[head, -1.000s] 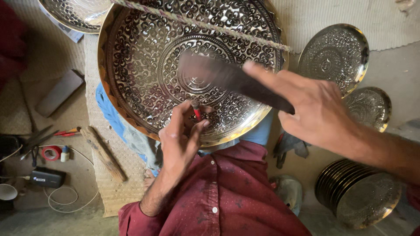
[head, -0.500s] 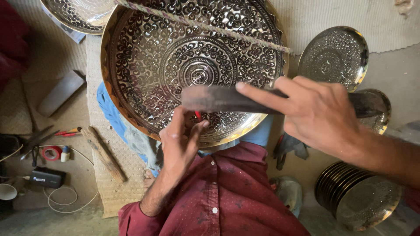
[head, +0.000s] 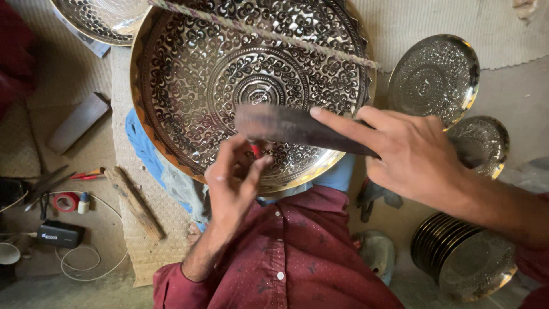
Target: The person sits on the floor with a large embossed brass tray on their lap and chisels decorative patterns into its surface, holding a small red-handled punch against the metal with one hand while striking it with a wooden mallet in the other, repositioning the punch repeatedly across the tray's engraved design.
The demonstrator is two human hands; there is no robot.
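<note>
your right hand (head: 423, 157) grips a dark flat hammer (head: 291, 127) over the big engraved tray (head: 189, 74) on your lap, while your left hand (head: 231, 183) pinches a small red-tipped punch (head: 255, 151) against its lower pattern.

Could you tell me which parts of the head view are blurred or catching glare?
Head view: the dark tool in the right hand is motion-blurred at its end; the big tray shows bright glints but sharp pattern; the left hand is sharp.
</note>
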